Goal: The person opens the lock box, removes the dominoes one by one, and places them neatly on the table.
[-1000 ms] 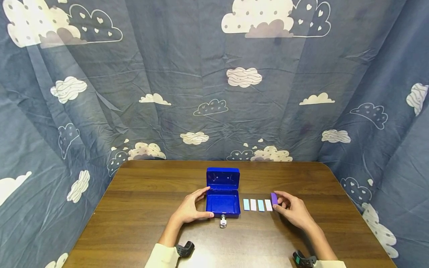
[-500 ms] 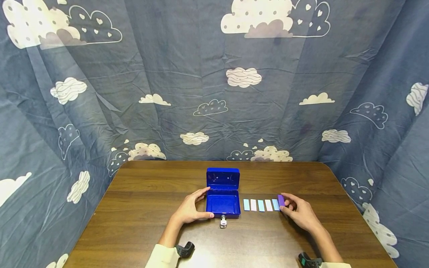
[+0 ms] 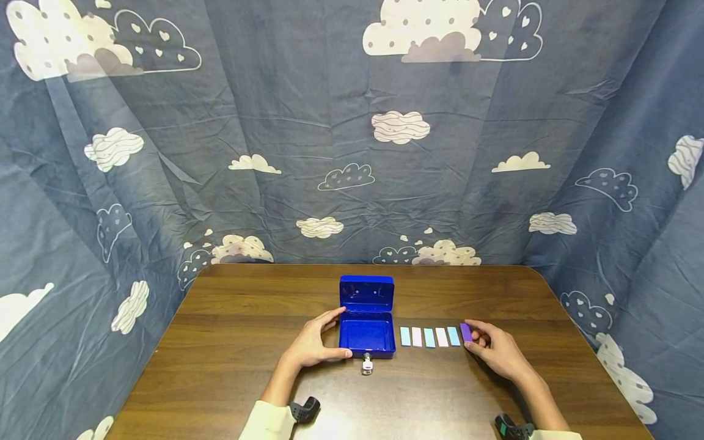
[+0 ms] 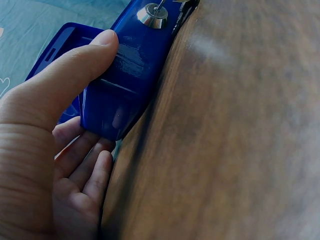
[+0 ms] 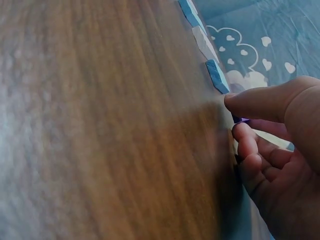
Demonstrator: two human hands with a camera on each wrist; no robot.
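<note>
A blue metal cash box (image 3: 366, 335) stands on the table with its lid (image 3: 366, 292) raised. Keys (image 3: 366, 365) hang from the lock at its front. My left hand (image 3: 312, 343) holds the box by its left side; in the left wrist view the thumb lies along the front edge and the fingers reach around the side. Right of the box runs a row of several small flat blocks, light blue (image 3: 429, 338) and pale pink (image 3: 442, 337). Past the row's right end my right hand (image 3: 495, 349) pinches a purple block (image 3: 465, 332), largely hidden by the fingers in the right wrist view.
The wooden table (image 3: 242, 311) ends at a back edge against a blue-grey curtain (image 3: 286, 134) printed with clouds. Dark wrist straps (image 3: 304, 410) sit on both forearms, below the hands.
My right hand has moved right with the purple block, and one more light blue block now shows at the row's right end. The left hand and box have stayed in place.
</note>
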